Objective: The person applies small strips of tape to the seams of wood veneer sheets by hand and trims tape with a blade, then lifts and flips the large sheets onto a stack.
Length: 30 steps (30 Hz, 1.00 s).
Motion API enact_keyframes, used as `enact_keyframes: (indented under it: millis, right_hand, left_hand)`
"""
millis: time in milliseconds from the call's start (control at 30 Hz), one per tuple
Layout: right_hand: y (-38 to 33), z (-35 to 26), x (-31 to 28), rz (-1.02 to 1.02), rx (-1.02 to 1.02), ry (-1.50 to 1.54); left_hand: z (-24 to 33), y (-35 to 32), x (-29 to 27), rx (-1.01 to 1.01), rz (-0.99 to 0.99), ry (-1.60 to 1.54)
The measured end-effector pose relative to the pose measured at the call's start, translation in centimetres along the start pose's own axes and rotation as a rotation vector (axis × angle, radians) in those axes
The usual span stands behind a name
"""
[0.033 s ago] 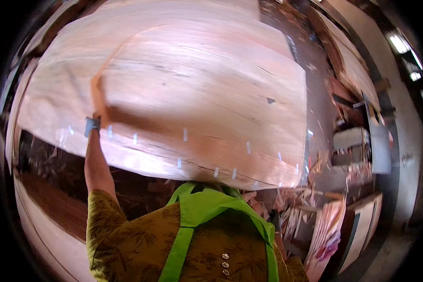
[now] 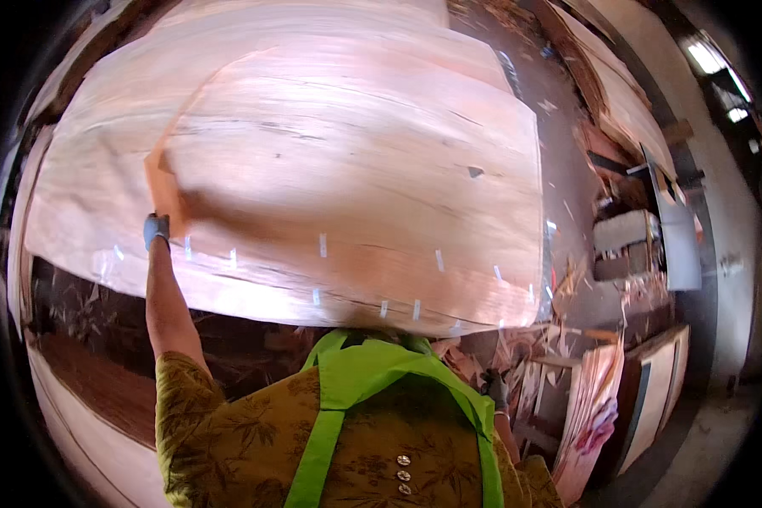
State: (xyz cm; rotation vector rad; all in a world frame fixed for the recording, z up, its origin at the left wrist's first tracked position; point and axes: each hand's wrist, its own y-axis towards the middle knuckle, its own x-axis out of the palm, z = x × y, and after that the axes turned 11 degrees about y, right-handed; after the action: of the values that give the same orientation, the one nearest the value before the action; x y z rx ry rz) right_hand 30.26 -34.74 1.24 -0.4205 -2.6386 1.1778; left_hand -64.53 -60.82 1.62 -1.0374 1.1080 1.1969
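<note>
My left hand (image 2: 156,229), in a grey glove, is closed on the near end of a thin strip of wood veneer (image 2: 166,193). The strip bends away from the hand and its long edge curves far across a large pale veneer sheet (image 2: 381,161). Short pieces of whitish tape (image 2: 323,245) dot the sheet's near part, and a small dark hole (image 2: 475,172) shows at its right. Low beside my body is my right hand (image 2: 496,391), in a dark glove, near veneer scraps (image 2: 529,394); its fingers are too unclear to read.
On the right stand a grey block-like item (image 2: 625,233) and a pale upright panel (image 2: 679,241). Stacked veneer sheets (image 2: 588,423) lean at the lower right. Scraps (image 2: 80,305) litter the floor at left, and another long stack (image 2: 93,427) lies at lower left.
The whole view has shifted, so the sheet and surroundings sit slightly farther left. My left hand still grips the veneer strip. More of my right hand shows beside my body.
</note>
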Motion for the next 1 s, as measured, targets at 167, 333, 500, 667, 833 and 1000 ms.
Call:
enact_keyframes:
  millis: [167, 333, 500, 667, 833, 1000]
  right_hand:
    - [-2.3, 2.4, -1.2, 0.102, -0.068, -0.187]
    - [-0.8, -0.2, 0.9, -0.042, -0.136, -0.227]
    - [3.1, -3.5, 1.7, -0.185, -0.159, -0.114]
    - [2.7, -11.5, 8.3, -0.389, -0.305, -0.381]
    - [6.9, -16.5, 6.8, -0.566, -0.494, -0.474]
    - [11.6, -21.3, 7.2, -0.692, -0.744, -0.542]
  left_hand:
    - [16.1, -6.8, -3.5, 0.391, 0.211, -0.534]
    - [31.2, -22.6, -11.6, 1.091, 0.587, -0.471]
    - [42.3, -36.4, -6.9, 1.561, 0.771, -0.309]
    - [45.8, -46.4, 1.2, 1.757, 0.509, -0.118]
    - [42.9, -51.3, 2.5, 1.794, 0.156, 0.023]
    - [41.0, -53.9, 1.0, 1.536, -0.084, -0.046]
